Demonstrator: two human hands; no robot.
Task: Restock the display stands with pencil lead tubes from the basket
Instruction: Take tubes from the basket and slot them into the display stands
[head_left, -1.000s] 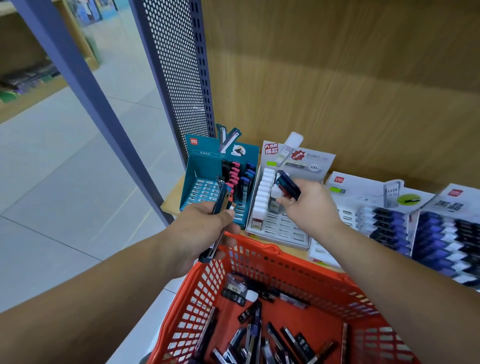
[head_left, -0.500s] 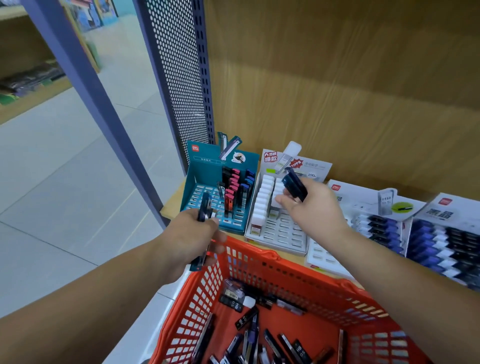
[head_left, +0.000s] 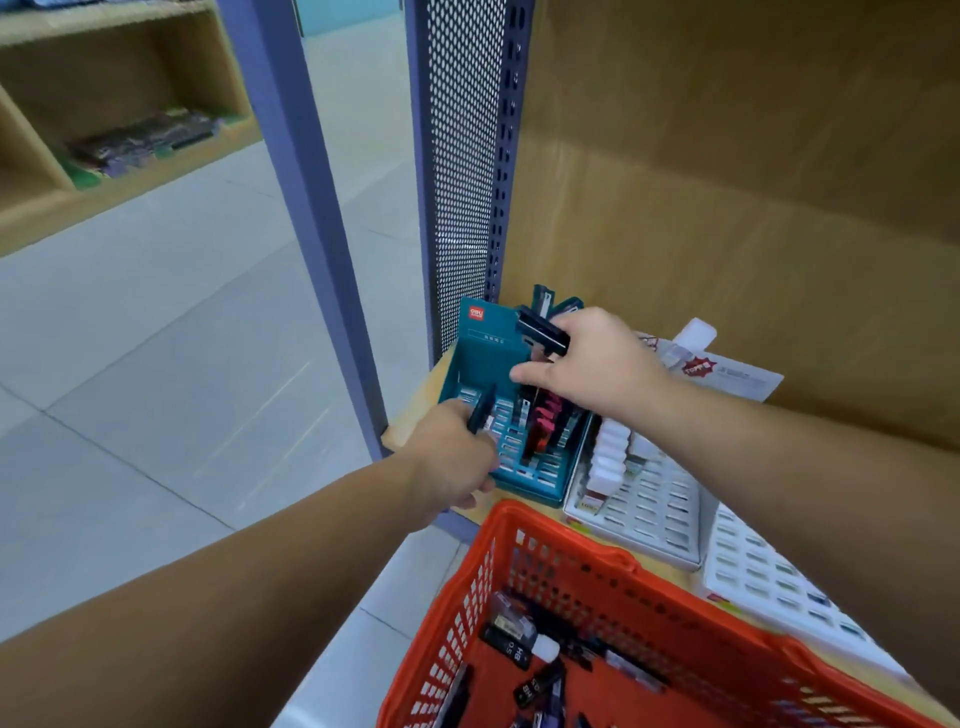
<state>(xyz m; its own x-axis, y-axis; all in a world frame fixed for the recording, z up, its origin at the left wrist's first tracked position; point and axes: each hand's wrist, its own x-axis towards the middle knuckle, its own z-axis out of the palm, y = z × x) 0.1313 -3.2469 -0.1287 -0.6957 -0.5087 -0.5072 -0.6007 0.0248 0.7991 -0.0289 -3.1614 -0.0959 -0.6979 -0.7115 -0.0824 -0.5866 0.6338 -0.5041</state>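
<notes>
A teal display stand (head_left: 485, 358) sits at the shelf's left end, with black, pink and red lead tubes (head_left: 543, 421) standing in its slots. My left hand (head_left: 449, 460) grips a dark lead tube (head_left: 480, 408) over the stand's front left rows. My right hand (head_left: 592, 364) hovers above the stand's back and holds a bundle of black lead tubes (head_left: 543, 332). An orange plastic basket (head_left: 597, 571) at the bottom holds several loose dark tubes (head_left: 511, 647).
A white display stand (head_left: 649, 509) with white tubes stands right of the teal one, and another white stand (head_left: 763, 582) lies further right. A purple perforated panel (head_left: 462, 171) and post (head_left: 301, 182) bound the shelf's left side. Tiled floor lies left.
My right hand moved left from the white stand to above the teal stand, carrying its tubes. My left hand went forward with its tube over the teal stand's front slots.
</notes>
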